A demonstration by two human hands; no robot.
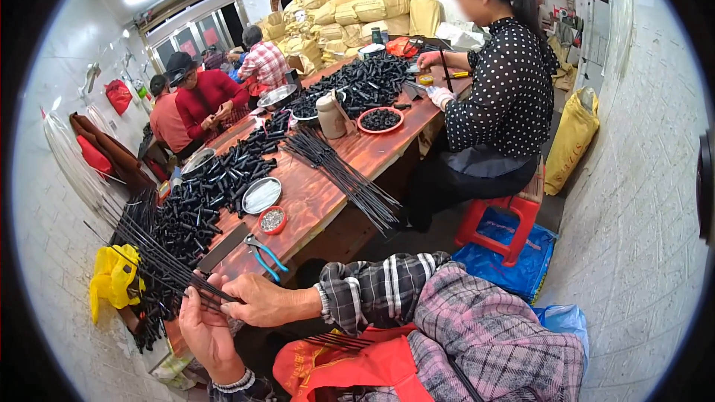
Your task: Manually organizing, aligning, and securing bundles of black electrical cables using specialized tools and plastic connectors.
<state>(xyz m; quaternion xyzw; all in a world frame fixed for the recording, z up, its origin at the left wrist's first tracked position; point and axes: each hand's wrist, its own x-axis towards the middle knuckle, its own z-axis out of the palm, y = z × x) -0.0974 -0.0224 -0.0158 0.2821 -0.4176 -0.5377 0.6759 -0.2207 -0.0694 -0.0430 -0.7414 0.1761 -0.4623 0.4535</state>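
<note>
Hidden rods and clipped edges
The right grip [264, 301] hides part of the thin black rods [160, 257]. The lower edge cuts off the red cloth apron [387, 372] and the dark plaid left sleeve [246, 390]; the right rim clips a black rounded object [705, 186]. Silvery bits [272, 218] in the small round red dish [273, 233] are too small to tell.

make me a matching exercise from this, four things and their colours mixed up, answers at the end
1 rods at the left hand and right hand
2 pliers' handles
3 stool
4 sack by the right wall

A red
B yellow
C black
D blue

Pairs: 1-C, 2-D, 3-A, 4-B
</note>
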